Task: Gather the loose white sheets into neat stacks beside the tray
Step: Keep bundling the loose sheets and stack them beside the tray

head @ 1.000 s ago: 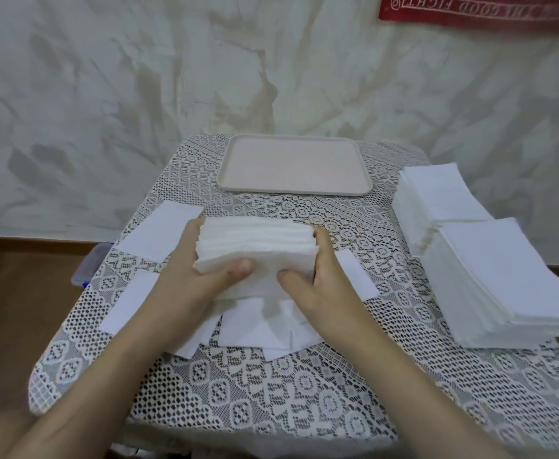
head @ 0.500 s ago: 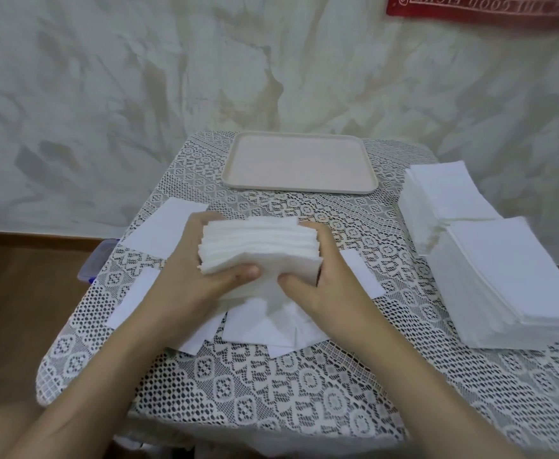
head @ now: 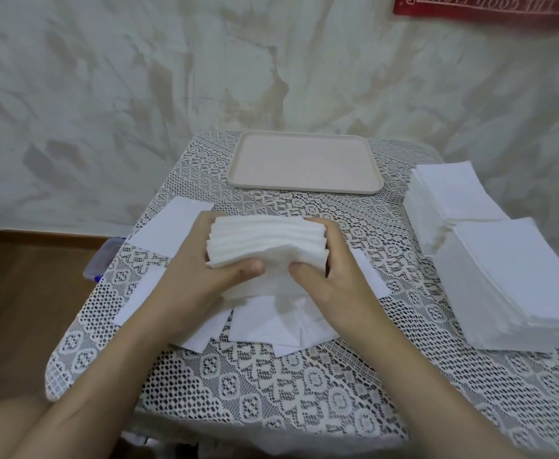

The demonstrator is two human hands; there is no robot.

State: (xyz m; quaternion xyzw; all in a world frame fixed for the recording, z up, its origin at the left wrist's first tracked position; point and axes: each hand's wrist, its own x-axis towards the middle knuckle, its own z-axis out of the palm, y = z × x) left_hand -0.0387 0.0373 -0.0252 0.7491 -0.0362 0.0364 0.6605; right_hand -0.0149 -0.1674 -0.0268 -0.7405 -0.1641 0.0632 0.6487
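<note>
A thick bundle of white sheets (head: 266,241) stands on edge at the middle of the table. My left hand (head: 192,273) grips its left side, thumb on the near face. My right hand (head: 331,276) grips its right side the same way. Several loose white sheets (head: 264,323) lie flat under and around the bundle, one (head: 172,226) at the far left. The empty beige tray (head: 304,164) sits at the table's far edge. Two tall neat stacks lie on the right: one (head: 453,197) farther back, one (head: 516,279) nearer.
A lace cloth (head: 304,392) covers the small table. A blue-lidded plastic box (head: 104,258) sits on the wooden floor left of the table. A marbled wall stands behind, with a red banner (head: 489,8) at the top right.
The bundle stays held between both hands at the same spot on the table. Only the view has shifted slightly; the hands' grip looks the same.
</note>
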